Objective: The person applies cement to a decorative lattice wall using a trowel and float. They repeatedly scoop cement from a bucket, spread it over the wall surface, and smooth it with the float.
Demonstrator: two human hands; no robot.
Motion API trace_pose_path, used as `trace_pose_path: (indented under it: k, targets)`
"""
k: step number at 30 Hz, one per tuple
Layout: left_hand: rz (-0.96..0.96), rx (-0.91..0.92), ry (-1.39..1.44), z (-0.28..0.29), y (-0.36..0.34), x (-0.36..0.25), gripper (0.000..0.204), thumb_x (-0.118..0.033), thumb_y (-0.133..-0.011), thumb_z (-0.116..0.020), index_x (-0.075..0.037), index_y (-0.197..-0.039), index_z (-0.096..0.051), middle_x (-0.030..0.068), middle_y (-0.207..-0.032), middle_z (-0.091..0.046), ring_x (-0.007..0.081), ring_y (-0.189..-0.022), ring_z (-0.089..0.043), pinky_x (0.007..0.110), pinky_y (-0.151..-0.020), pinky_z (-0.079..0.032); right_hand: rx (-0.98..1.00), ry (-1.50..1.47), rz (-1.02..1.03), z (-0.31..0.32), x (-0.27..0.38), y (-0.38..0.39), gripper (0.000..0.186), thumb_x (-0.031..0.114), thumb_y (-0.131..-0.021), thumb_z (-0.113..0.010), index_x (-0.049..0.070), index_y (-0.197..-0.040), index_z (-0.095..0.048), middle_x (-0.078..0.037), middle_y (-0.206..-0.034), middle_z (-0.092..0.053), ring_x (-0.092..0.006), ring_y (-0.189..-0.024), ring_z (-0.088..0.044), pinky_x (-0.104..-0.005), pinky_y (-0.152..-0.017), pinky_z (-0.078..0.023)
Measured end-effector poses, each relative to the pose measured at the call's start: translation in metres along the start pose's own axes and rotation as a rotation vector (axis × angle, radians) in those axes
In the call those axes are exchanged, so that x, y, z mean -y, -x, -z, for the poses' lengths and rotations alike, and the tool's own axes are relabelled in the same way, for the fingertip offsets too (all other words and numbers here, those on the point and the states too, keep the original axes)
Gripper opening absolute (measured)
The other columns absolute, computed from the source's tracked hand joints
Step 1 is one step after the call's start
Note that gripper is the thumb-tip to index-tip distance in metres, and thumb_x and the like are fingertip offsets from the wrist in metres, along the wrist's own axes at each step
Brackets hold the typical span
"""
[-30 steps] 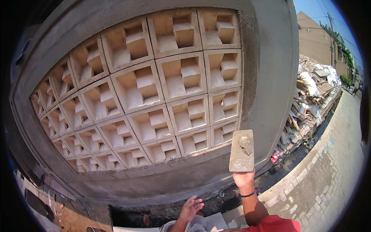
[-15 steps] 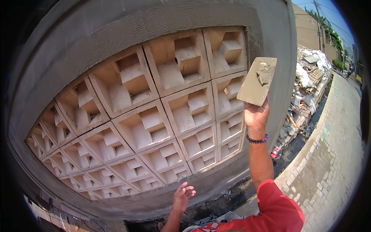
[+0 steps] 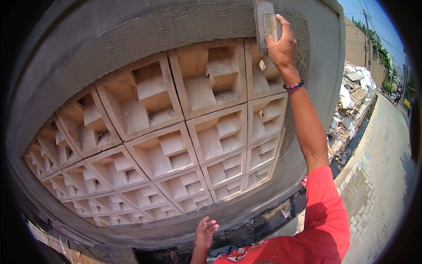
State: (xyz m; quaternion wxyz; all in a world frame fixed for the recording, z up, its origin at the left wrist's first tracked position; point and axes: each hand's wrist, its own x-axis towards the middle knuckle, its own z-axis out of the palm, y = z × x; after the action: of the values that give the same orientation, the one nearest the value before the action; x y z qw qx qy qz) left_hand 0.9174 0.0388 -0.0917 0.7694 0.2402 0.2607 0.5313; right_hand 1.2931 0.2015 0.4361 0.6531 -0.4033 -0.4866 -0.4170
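Observation:
High on the wall, my right hand (image 3: 283, 47) is wrapped round the handle of a plastering float (image 3: 262, 42). The flat float faces the strip of grey wet plaster (image 3: 211, 24) above the pale vent blocks (image 3: 211, 136); its face is hidden, so I cannot tell how fully it touches. A beaded bracelet (image 3: 293, 85) circles my right wrist. Low in front of the wall, my left hand (image 3: 205, 232) hangs in the air, fingers loosely bent and apart, holding nothing. The lower part of the grey plastered wall (image 3: 246, 207) is what lies nearest to it.
A dark, wet gutter (image 3: 259, 226) runs along the wall's foot. To the right lies a heap of rubble and white sacks (image 3: 351, 97), beside a paved lane (image 3: 378, 176). A utility pole (image 3: 366, 39) stands farther off, and a distant person is on the lane.
My right hand has raised the float up and left, turning its mortar-carrying face from view toward the plaster strip above the blocks. My left hand has shifted slightly lower.

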Motion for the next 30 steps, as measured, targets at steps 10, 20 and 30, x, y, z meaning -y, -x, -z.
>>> trace_pose_path:
  k: [10,20,30]
  targets:
    - [-0.253,0.075,-0.122,-0.063,-0.032,-0.046,0.038,-0.019,-0.090,-0.058,-0.001,-0.122,-0.049,0.0159,-0.103,-0.062,0.0259,-0.090,-0.063,0.036,-0.082,-0.049,0.045,0.016,-0.030,0.002,-0.007,0.000,0.059,0.010,-0.076,-0.064,0.015,-0.132,-0.046,-0.016,-0.121,-0.058,-0.0350,-0.108,-0.058,-0.0417,-0.092,-0.048]
    - [-1.299,0.095,-0.892,-0.189,-0.068,-0.157,0.045,-0.022,-0.083,-0.062,0.000,-0.121,-0.051,0.0182,-0.124,-0.049,0.0284,-0.119,-0.045,0.041,-0.101,-0.035,0.050,0.103,0.052,0.001,-0.015,-0.001,0.057,0.010,-0.076,-0.064,0.015,-0.129,-0.045,-0.016,-0.116,-0.059,-0.0356,-0.106,-0.058,-0.0437,-0.088,-0.050]
    - [-1.884,-0.056,-1.514,-0.288,-0.094,-0.229,0.055,-0.013,-0.076,-0.063,-0.009,-0.128,-0.049,0.0209,-0.146,-0.024,0.0408,-0.138,-0.013,0.054,-0.110,-0.013,0.039,0.124,0.097,-0.002,-0.042,-0.007,0.059,0.009,-0.075,-0.064,0.016,-0.129,-0.041,-0.019,-0.103,-0.058,-0.0397,-0.086,-0.063,-0.0476,-0.076,-0.054]
